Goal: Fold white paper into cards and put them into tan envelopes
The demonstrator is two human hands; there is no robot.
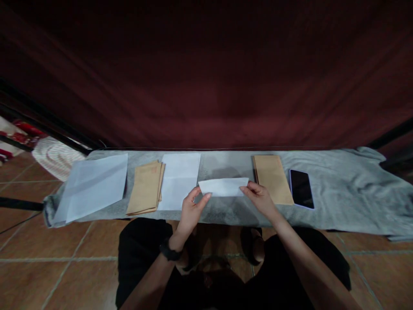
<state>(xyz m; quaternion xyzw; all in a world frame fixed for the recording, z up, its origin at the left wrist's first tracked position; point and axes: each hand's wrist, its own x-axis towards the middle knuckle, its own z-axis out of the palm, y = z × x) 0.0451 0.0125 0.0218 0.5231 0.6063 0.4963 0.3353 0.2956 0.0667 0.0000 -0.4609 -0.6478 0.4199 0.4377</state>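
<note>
The two hands stand apart, each pinching one end of a folded white paper (pixel 224 187): the left hand (pixel 192 209) has its left end between thumb and fingers, the right hand (pixel 259 198) its right end. The strip stretches level between them over the grey-draped surface (pixel 348 189), near the front edge; whether it touches the cloth, I can't tell. Just left lie white sheets (pixel 180 181), crossed by a crease, beside a stack of brown envelopes (pixel 144 188) whose lower end reaches the front edge. Further left, more white paper (pixel 97 185) runs out to that edge. Just beyond the right fingers lies a second stack, tan envelopes (pixel 272 178), close beside a smartphone (pixel 301 188). Past the phone, rumpled cloth spreads rightward. A dark red curtain (pixel 206 94) rises behind the back edge.
</note>
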